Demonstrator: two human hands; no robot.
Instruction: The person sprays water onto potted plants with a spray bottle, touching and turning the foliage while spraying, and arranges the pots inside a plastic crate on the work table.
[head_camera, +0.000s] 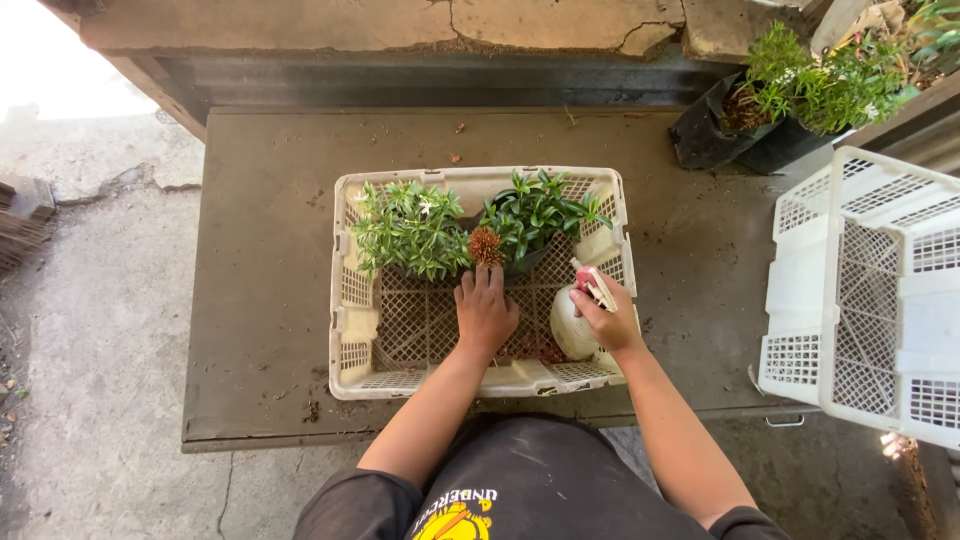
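Observation:
A cream plastic crate (345, 330) sits on a dark table (260, 250). Two small leafy potted plants stand at its far end: one on the left (408, 230), one on the right (540, 212) with an orange-brown flower head (486, 246). My left hand (485, 312) lies flat inside the crate, fingers spread, fingertips just below the flower head and the right plant's pot. My right hand (610, 320) grips a white spray bottle (572, 322) with a pink trigger at the crate's right side.
A second white crate (870, 290) stands tipped at the table's right edge. Two black-bagged green plants (800, 95) sit at the far right corner. Concrete floor lies left of the table; a cracked wall ledge runs behind.

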